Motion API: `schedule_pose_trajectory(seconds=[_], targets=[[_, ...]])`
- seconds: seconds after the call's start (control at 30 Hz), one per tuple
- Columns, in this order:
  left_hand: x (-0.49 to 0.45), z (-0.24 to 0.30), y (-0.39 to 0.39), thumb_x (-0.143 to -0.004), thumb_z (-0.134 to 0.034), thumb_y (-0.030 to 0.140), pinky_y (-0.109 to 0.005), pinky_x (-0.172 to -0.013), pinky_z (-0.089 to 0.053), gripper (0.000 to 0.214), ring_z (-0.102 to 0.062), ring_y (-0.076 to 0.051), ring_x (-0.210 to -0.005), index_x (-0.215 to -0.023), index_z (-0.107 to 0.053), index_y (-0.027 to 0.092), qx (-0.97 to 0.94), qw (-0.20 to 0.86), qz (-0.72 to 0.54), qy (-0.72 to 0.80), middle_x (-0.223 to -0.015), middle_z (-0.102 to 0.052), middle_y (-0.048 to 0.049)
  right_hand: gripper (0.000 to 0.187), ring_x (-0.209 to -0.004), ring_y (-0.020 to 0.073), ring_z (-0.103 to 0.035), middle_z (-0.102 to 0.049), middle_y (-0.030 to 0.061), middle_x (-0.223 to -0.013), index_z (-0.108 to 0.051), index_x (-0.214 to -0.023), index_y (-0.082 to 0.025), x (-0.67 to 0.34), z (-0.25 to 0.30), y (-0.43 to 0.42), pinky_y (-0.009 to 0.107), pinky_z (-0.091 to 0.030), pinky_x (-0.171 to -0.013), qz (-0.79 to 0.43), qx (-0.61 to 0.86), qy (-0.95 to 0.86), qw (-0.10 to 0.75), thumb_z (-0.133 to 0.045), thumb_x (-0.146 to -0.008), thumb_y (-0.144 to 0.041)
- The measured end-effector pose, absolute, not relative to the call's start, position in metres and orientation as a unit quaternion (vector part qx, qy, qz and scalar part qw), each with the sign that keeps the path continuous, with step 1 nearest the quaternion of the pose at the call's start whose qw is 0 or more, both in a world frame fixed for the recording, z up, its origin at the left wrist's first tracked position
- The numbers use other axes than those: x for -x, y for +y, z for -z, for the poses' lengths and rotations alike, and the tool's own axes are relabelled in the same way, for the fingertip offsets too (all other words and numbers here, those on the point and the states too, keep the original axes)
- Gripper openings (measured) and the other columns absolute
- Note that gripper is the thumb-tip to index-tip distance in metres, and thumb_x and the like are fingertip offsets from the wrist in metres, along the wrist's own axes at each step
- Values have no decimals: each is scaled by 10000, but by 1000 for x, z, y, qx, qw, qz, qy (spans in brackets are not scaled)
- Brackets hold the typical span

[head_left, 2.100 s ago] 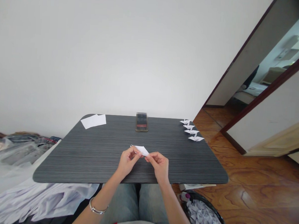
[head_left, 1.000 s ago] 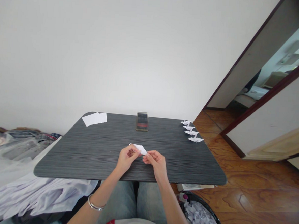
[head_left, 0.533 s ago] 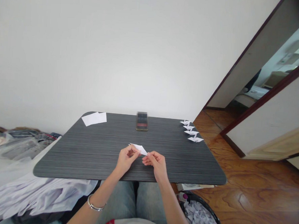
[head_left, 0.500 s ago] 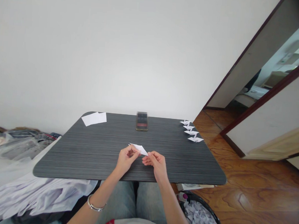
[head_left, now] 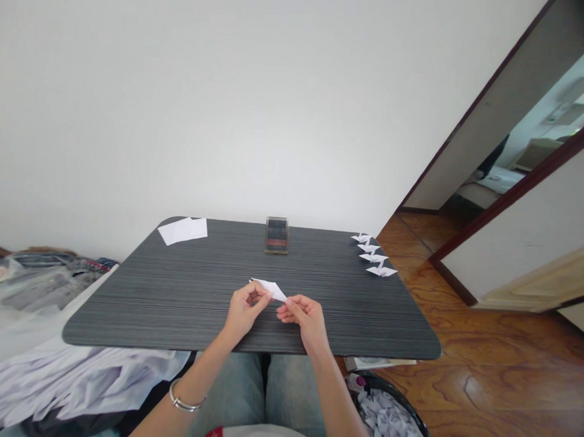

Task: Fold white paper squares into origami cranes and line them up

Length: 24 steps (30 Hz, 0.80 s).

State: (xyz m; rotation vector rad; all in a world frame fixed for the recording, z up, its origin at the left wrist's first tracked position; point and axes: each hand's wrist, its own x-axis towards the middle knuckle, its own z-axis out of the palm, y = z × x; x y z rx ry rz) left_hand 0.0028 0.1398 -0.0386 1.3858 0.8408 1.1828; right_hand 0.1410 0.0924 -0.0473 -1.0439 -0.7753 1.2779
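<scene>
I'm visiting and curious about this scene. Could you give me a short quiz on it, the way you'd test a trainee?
1. How many folded paper cranes stand along the right edge of the dark grey table?

2. True or false: the silver bangle is on the person's right wrist.

3. What are the left hand and right hand holding between their fingers?
A. A narrow folded white paper
B. A pair of scissors
C. A pen

Key: 1. Four. 2. False, it is on the left wrist. 3. A.
</scene>
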Motion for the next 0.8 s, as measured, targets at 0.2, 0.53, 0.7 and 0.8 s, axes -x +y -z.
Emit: schedule_pose_trajectory(seconds=[0.2,0.53,0.7,0.8], targets=[[-4,40,140,-651,-668,287,-269,-641,-504,204,-590,-131,-616,-619,-522,149,-570,558,-493,347,-643,-579,3,234,-496,131,-634,-687,46,-585,-634,-648,-135,-140,49,92,206,-508,-476,-541,459,-340,617,-673,-663,-365],[-2,35,142,-646,-667,304,-259,-622,-503,209,-584,-120,-582,-608,-529,152,-548,566,-496,365,-601,-554,24,291,-527,142,-646,-691,55,-619,-632,-750,-140,-140,51,93,218,-514,-496,-544,443,-323,635,-586,-734,-426],[-2,36,142,-634,-675,296,-263,-621,-502,209,-581,-116,-578,-608,-527,151,-547,569,-497,360,-600,-552,30,307,-434,113,-605,-660,39,-529,-601,-635,-130,-137,50,95,178,-474,-414,-546,462,-356,601,-624,-695,-430],[-3,37,142,-637,-673,291,-266,-626,-501,205,-583,-117,-585,-608,-524,153,-546,573,-497,356,-603,-557,30,293,-438,105,-602,-660,34,-533,-595,-630,-133,-137,48,95,171,-473,-418,-548,460,-366,595,-629,-694,-417]])
